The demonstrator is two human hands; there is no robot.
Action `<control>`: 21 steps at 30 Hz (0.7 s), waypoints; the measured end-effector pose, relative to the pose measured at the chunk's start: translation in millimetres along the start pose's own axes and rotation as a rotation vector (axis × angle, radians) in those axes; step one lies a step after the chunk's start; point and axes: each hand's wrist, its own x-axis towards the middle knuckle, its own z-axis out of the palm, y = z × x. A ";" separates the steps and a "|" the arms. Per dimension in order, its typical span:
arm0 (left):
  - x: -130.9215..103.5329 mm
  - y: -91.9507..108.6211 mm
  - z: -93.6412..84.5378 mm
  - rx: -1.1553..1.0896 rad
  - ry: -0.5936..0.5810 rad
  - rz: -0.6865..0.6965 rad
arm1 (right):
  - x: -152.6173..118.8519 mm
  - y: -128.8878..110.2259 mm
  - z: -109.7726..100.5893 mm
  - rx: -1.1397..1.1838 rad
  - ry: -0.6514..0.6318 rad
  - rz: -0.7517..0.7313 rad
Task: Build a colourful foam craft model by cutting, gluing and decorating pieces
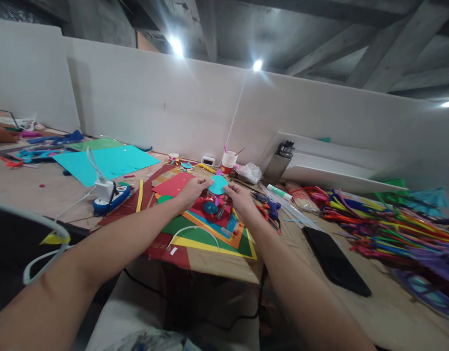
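Observation:
Between my two hands a light-blue paper disc is held up above a pile of coloured sheets. My left hand pinches its left edge, and my right hand has the right edge between thumb and fingers. Pink bits show just above and below the disc; whether they are joined to it I cannot tell. Below lies a small dark-blue round piece on a red sheet. Green, orange, blue and yellow sheets stick out from under it.
A power strip with a white plug stands left, near a large turquoise sheet. Paper cups, a grey bottle and a glue stick are behind. At right lie a black phone and many pipe cleaners.

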 end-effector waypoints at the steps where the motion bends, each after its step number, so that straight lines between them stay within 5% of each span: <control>1: -0.7 1.2 0.6 0.000 0.005 -0.001 | -0.2 0.0 -0.1 -0.003 0.000 0.003; 21: 1.1 0.4 -0.2 -0.003 -0.048 -0.045 | 0.5 0.9 -2.5 -0.091 0.028 -0.073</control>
